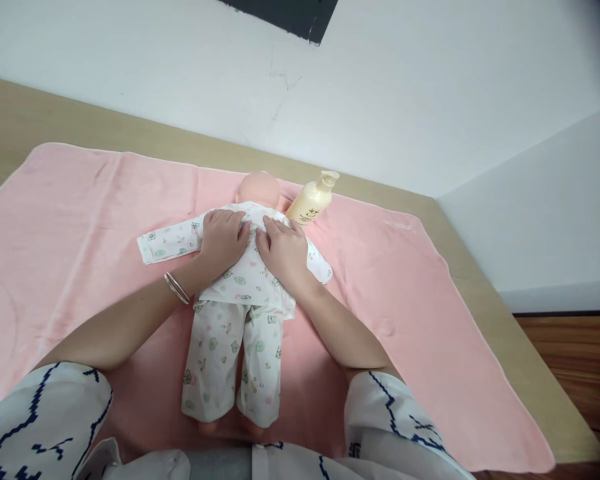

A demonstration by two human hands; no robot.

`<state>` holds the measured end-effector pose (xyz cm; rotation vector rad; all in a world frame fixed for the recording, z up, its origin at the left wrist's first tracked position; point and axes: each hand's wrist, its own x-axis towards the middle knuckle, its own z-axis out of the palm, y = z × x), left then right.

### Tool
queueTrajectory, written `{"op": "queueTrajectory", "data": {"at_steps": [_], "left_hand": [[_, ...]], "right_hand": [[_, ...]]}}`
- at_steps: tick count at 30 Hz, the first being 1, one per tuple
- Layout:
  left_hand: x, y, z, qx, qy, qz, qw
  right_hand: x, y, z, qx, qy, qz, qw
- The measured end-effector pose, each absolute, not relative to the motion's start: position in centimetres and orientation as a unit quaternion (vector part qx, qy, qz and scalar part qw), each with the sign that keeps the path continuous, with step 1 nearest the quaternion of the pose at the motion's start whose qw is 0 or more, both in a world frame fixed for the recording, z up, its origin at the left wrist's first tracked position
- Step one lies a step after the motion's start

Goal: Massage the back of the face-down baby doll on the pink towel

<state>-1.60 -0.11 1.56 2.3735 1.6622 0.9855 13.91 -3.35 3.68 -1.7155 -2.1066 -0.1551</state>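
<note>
The left hand (225,240) rests, gripping nothing, on the clothed doll (245,290) upon the pink blanket (390,300), as does the right hand (286,252) near the pump bottle (312,201), apparently a pressing step, next calling for light, even pressure.

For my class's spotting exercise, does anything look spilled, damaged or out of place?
Yes: thin, crack-like lines mark the pale wall below the dark panel, odd on an otherwise smooth surface. No spill shows near the doll or bottle.

Left hand (224,241), right hand (286,252) on doll (245,285)
</note>
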Motion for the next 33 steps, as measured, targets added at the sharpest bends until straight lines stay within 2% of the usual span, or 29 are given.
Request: {"op": "queueTrajectory", "data": {"at_steps": [7, 12, 16, 20, 23, 27, 33], "left_hand": [[-1.9, -1.4, 1.6, 0.761, 0.544, 0.346, 0.072], [-2.3, -1.3, 1.1, 0.745, 0.549, 0.374, 0.054], [-2.4, -1.3, 0.6, 0.738, 0.545, 0.394, 0.057], [-2.2, -0.7, 0.5, 0.715, 0.555, 0.411, 0.108], [-3.4, 1.5, 1.2, 0.662, 0.603, 0.418, 0.156], [-8.6, 5.9, 2.3, 0.593, 0.699, 0.368, 0.156], [-17.1, 9.0, 1.9, 0.535, 0.802, 0.249, 0.096]], "right_hand": [[14.2, -4.4, 5.3, -0.595, -0.761, -0.040, 0.256], [13.5, -4.2, 4.4, -0.559, -0.803, 0.037, 0.203], [13.1, -4.6, 4.0, -0.551, -0.800, 0.022, 0.237], [12.8, -5.0, 4.1, -0.535, -0.820, 0.034, 0.201], [12.7, -5.2, 4.2, -0.539, -0.813, 0.029, 0.218], [12.6, -5.3, 3.9, -0.536, -0.817, 0.028, 0.210], [12.5, -5.2, 3.6, -0.534, -0.821, 0.024, 0.200]]}}
